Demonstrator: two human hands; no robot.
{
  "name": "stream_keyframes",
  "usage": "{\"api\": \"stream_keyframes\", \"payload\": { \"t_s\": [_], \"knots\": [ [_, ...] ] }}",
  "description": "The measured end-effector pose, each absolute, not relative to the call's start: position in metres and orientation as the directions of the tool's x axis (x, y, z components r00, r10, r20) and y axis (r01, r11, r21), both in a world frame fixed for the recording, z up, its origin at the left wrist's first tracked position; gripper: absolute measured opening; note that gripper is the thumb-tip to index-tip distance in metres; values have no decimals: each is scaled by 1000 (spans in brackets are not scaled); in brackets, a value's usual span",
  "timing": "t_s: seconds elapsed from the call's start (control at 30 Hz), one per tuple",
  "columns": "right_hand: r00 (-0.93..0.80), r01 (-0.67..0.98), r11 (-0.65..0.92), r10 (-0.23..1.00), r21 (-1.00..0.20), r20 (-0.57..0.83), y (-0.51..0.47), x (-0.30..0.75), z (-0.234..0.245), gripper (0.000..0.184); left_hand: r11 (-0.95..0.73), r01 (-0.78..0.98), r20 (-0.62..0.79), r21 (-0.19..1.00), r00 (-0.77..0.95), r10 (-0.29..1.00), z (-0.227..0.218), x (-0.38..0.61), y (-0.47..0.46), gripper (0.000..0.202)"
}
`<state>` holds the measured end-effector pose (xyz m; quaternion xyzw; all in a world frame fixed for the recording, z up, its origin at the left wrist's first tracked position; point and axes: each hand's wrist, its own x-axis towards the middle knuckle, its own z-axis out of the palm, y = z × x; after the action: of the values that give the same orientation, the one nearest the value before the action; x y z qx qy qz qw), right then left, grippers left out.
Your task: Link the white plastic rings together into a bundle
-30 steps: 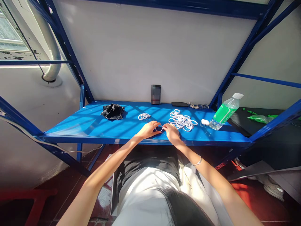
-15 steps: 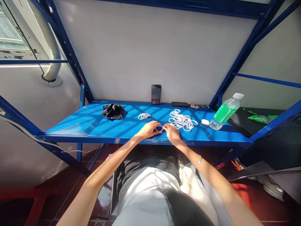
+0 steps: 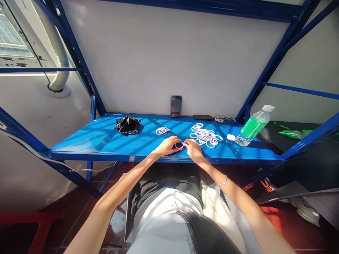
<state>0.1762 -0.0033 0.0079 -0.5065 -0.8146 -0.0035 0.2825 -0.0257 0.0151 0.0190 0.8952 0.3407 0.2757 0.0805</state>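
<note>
Person sits at a blue table (image 3: 87,141), both hands out over the front edge, approx. mid-table. L hand (image 3: 167,145) & R hand (image 3: 194,149) meet on one white ring (image 3: 179,142), held btwn them just above or on the tabletop; can't tell which. L thumb & forefinger curve round the ring's L side, clamped on it; R fingertips pinch its R side. Other fingers of both hands mostly hidden, can't tell how they sit. Bracelet (image 3: 223,180) on R forearm, nr wrist.

Big pile of rings (image 3: 205,134), also white, lies just beyond & to R of the R hand, loops overlapping. Small clump of rings (image 3: 162,131) sits behind the L hand, well apart from the big pile. Farther L, crumpled black bag (image 3: 127,125).

At back, by the wall: dark upright box (image 3: 176,106), blurred; flat black phone (image 3: 202,117); cord (image 3: 218,119) next to it. R end: small white case (image 3: 231,137) just beside a tilted bottle (image 3: 253,127) w/ green label & white cap. Striped sun & shadow across tabletop.
</note>
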Motion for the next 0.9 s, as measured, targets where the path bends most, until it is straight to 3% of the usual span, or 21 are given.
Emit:
{"api": "stream_keyframes", "payload": {
  "t_s": [0.57, 0.9],
  "knots": [
    [-372, 779, 557, 779, -286, 504, -8, 174, 13, 24, -746, 527, 453, 407, 593, 666, 21, -27, 13, 47],
    [-245, 883, 424, 782, -201, 574, 0, 183, 7, 23, -632, 754, 606, 182, 420, 675, 18, -50, 33, 33]
  ]
}}
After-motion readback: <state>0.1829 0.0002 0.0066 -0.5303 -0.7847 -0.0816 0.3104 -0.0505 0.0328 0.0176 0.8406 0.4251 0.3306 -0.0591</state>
